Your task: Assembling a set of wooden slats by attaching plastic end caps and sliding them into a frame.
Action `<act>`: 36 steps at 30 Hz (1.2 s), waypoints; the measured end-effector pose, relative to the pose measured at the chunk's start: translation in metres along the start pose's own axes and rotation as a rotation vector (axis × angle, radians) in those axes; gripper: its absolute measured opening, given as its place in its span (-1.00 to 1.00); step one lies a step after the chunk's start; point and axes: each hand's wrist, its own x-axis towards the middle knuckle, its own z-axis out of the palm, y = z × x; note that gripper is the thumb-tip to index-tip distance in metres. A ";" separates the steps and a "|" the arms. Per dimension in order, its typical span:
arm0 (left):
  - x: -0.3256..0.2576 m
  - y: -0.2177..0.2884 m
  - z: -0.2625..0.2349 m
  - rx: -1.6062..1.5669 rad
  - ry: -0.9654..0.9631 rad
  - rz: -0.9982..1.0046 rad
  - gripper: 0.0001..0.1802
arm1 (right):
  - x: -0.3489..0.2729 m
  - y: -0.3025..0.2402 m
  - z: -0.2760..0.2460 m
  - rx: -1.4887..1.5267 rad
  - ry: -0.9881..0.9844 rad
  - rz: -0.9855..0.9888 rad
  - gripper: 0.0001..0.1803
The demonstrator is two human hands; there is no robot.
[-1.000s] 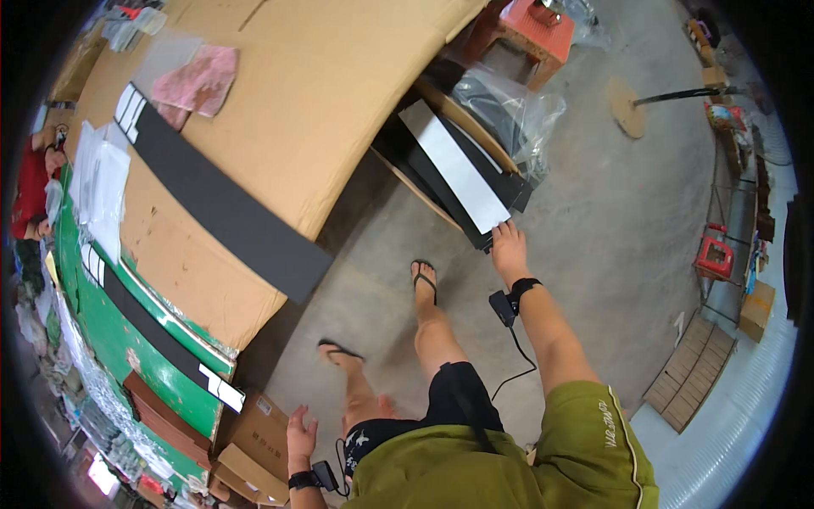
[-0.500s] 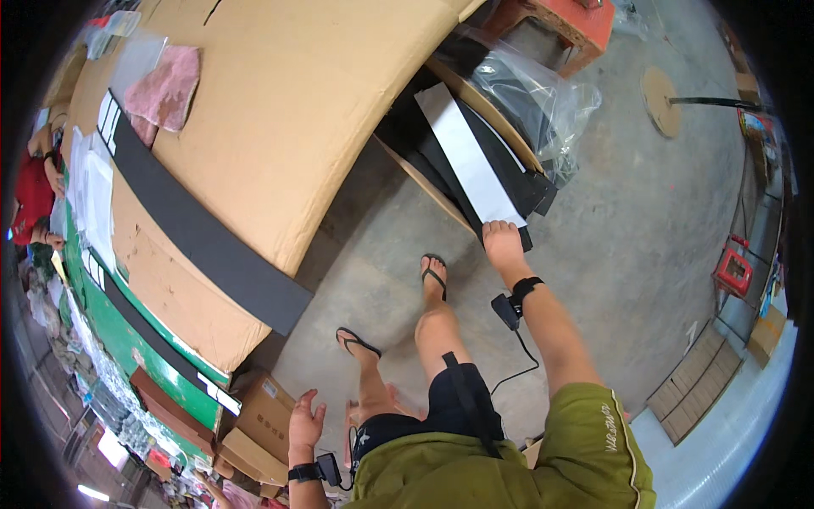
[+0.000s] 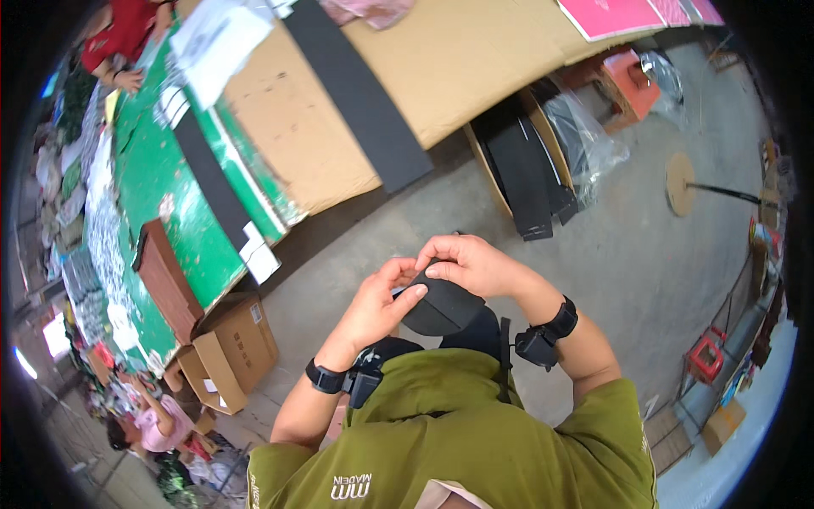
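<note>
Above my lap I hold a curved black strip [image 3: 445, 307] that looks like stiff sheet material. The fingers and thumb of my left hand [image 3: 381, 297] are closed on its upper left edge. My right hand [image 3: 466, 263] pinches the top edge, its fingertips almost meeting those of the left. Part of the strip is hidden by my fingers, and its far end does not show. A long black strip [image 3: 360, 97] lies on the cardboard-covered table [image 3: 458, 76]. On the green tabletop [image 3: 144, 182] lies another, narrower black strip [image 3: 212, 178] with white ends.
An open carton [image 3: 547, 131] of black strips [image 3: 515, 165] stands below the table's edge, beside clear plastic [image 3: 585, 136] and a red stool [image 3: 627, 89]. A brown carton [image 3: 233, 352] is at lower left. Across the green tabletop is a person in red [image 3: 127, 34].
My right hand has left the carton, where it held a strip showing a white face. Both hands now grip a black strip above my lap. The view has turned.
</note>
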 end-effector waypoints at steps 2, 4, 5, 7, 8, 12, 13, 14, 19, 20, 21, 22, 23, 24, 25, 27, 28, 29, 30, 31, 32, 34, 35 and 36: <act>-0.033 -0.020 -0.018 -0.380 0.025 -0.016 -0.72 | 0.015 -0.022 0.040 -0.140 0.039 -0.004 -0.79; -0.073 -0.040 -0.039 -0.336 0.055 -0.025 -0.79 | 0.023 -0.036 0.084 -0.283 0.070 0.004 -0.81; -0.094 -0.048 -0.049 -0.279 0.062 -0.058 -0.84 | 0.027 -0.041 0.106 -0.299 0.101 -0.011 -0.81; -0.132 -0.066 -0.061 -0.344 0.152 -0.004 -0.85 | 0.038 -0.052 0.155 -0.348 0.084 -0.034 -0.81; -0.148 -0.083 -0.066 -0.407 0.235 0.056 -0.85 | 0.044 -0.060 0.184 -0.675 0.206 -0.255 -0.79; -0.213 -0.139 -0.097 -0.521 0.495 0.168 -0.86 | 0.080 -0.070 0.280 -1.058 0.165 -0.583 -0.70; -0.229 -0.147 -0.105 -0.539 0.531 0.181 -0.86 | 0.089 -0.072 0.300 -1.052 0.095 -0.571 -0.69; -0.244 -0.155 -0.112 -0.507 0.593 0.199 -0.87 | 0.099 -0.070 0.317 -1.025 0.025 -0.524 -0.67; -0.292 -0.200 -0.144 -0.465 0.791 0.236 -0.86 | 0.143 -0.068 0.383 -0.883 -0.161 -0.488 -0.71; -0.301 -0.207 -0.150 -0.445 0.784 0.233 -0.86 | 0.151 -0.067 0.393 -0.846 -0.194 -0.476 -0.74; -0.307 -0.213 -0.157 -0.425 0.776 0.228 -0.86 | 0.159 -0.067 0.403 -0.852 -0.210 -0.480 -0.74; -0.313 -0.220 -0.165 -0.432 0.789 0.230 -0.86 | 0.166 -0.066 0.413 -0.758 -0.192 -0.354 -0.77; -0.318 -0.227 -0.173 -0.502 0.750 0.234 -0.86 | 0.174 -0.065 0.422 -0.664 -0.171 -0.227 -0.80; -0.323 -0.234 -0.179 -0.573 0.706 0.236 -0.85 | 0.182 -0.060 0.428 -0.644 -0.135 -0.228 -0.83; -0.326 -0.240 -0.185 -0.579 0.712 0.236 -0.85 | 0.191 -0.058 0.432 -0.649 -0.143 -0.226 -0.83; -0.328 -0.253 -0.200 -0.764 0.707 0.224 -0.86 | 0.213 -0.056 0.439 -0.502 0.005 -0.056 -0.84; -0.332 -0.262 -0.208 -0.630 0.765 0.133 -0.84 | 0.224 -0.052 0.440 -0.415 0.031 -0.034 -0.84; -0.333 -0.273 -0.214 -0.634 0.773 0.131 -0.84 | 0.234 -0.051 0.439 -0.322 0.028 -0.001 -0.82; -0.331 -0.289 -0.219 -0.588 0.873 0.107 -0.81 | 0.247 -0.046 0.437 -0.248 0.014 0.007 -0.82; -0.329 -0.302 -0.225 -0.540 0.974 0.081 -0.77 | 0.259 -0.042 0.437 -0.174 -0.001 0.017 -0.82; -0.325 -0.316 -0.232 -0.489 1.020 0.011 -0.74 | 0.274 -0.036 0.439 -0.033 -0.007 -0.002 -0.86; -0.316 -0.324 -0.251 -0.315 1.087 -0.060 -0.72 | 0.302 -0.021 0.444 -0.020 -0.012 -0.051 -0.86; -0.310 -0.328 -0.260 -0.137 1.140 -0.123 -0.68 | 0.317 -0.011 0.446 -0.008 -0.008 -0.105 -0.85; -0.305 -0.335 -0.267 -0.140 1.142 -0.139 -0.68 | 0.329 -0.004 0.452 -0.024 -0.014 -0.082 -0.78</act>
